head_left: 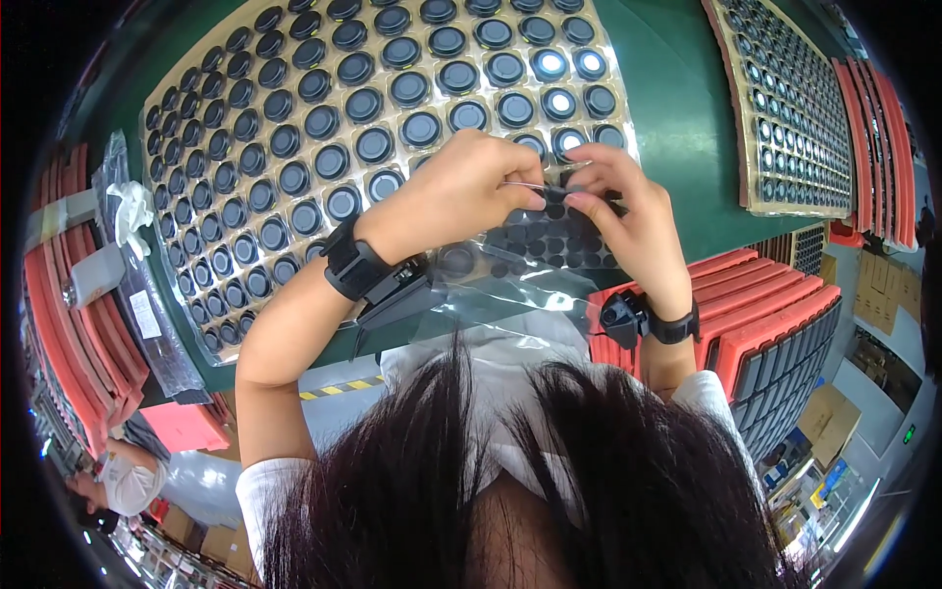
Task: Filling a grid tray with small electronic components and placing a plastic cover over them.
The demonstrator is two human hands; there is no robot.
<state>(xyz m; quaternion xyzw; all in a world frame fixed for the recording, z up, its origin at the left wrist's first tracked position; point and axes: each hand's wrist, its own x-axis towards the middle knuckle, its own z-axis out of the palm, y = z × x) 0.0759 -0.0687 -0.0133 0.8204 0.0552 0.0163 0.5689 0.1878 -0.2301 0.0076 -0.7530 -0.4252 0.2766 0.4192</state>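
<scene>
Close together at the near edge of the tray, both my hands have bent fingers. The thumb and forefinger of my left hand (481,177) are pinched on the upper edge of a clear sheet of black round stickers (549,240). My right hand (633,211) pinches the same sheet a little to the right, at a dark piece between its fingertips. Below my hands the sheet hangs over the near table edge. Beneath and beyond them lies a large clear plastic tray (628,118) filled with rows of round black parts, a few with bright white tops.
The tray lies on a green table (677,108). At the right stands a second filled tray (795,108), beside stacked red trays (775,304). More red trays (83,324) are stacked at the left, near a long plastic bag (147,294). Another person (128,481) is at lower left.
</scene>
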